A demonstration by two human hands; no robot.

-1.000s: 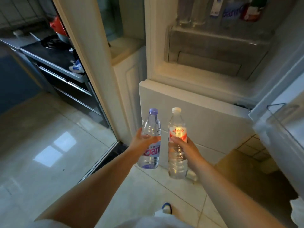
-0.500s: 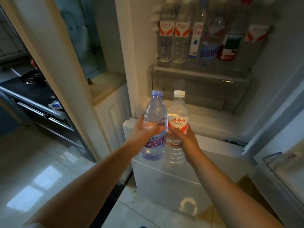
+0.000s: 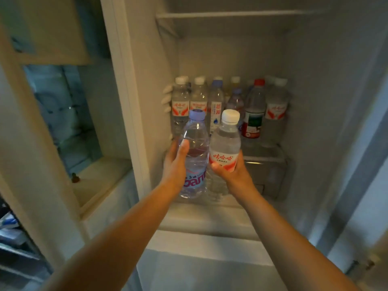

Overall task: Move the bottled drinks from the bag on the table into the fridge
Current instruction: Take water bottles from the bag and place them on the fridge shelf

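My left hand grips a clear water bottle with a purple cap around its middle. My right hand grips a clear bottle with a white cap and red label. Both bottles are upright, side by side, held in front of the open fridge. Behind them, several bottled drinks stand in a row on the fridge shelf. The bag and table are out of view.
An upper shelf in the fridge holds nothing visible. A drawer sits below the bottle shelf. A white frame borders the fridge on the left, with a cabinet ledge beyond it. The fridge door edge is at right.
Both hands have risen with their bottles toward the fridge shelf, and my view has tilted up, so the row of stored bottles now shows in full.
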